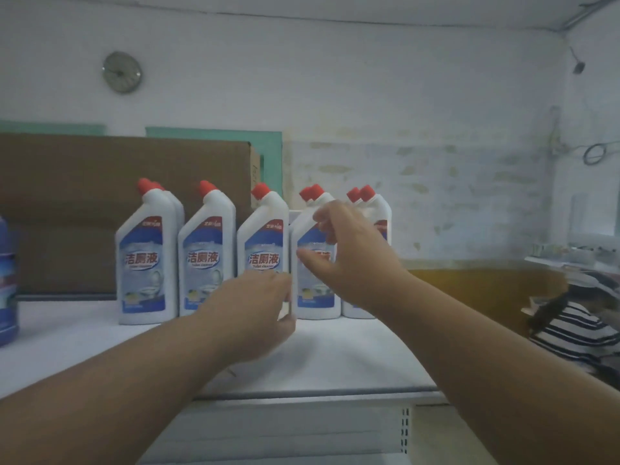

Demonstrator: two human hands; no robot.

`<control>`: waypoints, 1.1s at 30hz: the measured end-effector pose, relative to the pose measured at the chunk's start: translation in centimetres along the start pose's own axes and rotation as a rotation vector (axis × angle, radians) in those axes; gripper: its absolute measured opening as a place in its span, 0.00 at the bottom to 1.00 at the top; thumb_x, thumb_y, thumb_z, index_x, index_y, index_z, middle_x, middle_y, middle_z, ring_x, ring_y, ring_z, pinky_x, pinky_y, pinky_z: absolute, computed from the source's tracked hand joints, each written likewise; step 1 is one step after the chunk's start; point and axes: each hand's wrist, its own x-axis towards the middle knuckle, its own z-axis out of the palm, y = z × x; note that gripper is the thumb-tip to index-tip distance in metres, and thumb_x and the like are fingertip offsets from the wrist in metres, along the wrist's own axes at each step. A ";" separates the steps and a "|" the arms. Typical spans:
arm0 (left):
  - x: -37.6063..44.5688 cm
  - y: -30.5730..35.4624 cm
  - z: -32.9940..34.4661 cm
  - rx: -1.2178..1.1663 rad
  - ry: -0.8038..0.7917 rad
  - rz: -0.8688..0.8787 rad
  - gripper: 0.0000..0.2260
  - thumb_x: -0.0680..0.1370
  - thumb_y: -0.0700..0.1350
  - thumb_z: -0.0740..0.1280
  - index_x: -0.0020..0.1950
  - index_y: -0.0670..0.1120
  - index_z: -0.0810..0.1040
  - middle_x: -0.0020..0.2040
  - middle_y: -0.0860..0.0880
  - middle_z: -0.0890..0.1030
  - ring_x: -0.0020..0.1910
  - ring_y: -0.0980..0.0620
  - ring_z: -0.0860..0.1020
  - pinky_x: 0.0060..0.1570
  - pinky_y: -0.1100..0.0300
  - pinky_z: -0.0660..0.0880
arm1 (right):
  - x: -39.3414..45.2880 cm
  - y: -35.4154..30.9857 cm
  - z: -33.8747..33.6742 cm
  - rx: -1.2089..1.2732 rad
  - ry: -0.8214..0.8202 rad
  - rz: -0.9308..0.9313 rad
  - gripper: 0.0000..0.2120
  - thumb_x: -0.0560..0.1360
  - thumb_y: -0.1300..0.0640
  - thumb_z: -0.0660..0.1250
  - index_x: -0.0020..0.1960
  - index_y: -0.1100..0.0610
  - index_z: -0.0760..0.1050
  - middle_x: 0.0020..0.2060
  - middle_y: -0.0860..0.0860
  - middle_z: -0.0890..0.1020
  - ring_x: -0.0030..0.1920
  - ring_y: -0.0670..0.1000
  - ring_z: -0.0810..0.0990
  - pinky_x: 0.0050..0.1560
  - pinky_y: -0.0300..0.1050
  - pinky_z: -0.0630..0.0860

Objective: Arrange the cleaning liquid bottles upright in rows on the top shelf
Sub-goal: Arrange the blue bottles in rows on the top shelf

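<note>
At the far left edge, a blue plastic bottle point(7, 280) is standing partly out of view on the white top shelf point(67, 344), and a long brown cardboard box point(117, 203) is lying behind everything. Moving right, five white cleaning liquid bottles with red angled caps are standing upright in a front row: the first bottle point(146, 263), the second bottle point(206, 260) and the third bottle point(263, 243), with more red caps peeking from a back row. My left hand point(255, 313) is resting at the base of the third bottle, fingers curled around its lower right edge in a light grip. My right hand point(345, 260) is hovering spread open in front of the fourth bottle point(313, 290), thumb and fingers apart, and I cannot tell whether it is touching. The fifth bottle point(382, 213) is standing just beside it, mostly hidden behind my wrist.
</note>
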 end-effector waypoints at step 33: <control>-15.2 -35.6 -7.0 -0.532 0.052 -0.376 0.18 0.74 0.57 0.73 0.57 0.58 0.67 0.46 0.64 0.75 0.46 0.63 0.76 0.40 0.66 0.71 | 12.3 -29.0 27.5 0.566 -0.454 0.208 0.29 0.66 0.46 0.80 0.59 0.55 0.73 0.50 0.52 0.83 0.47 0.50 0.84 0.44 0.45 0.83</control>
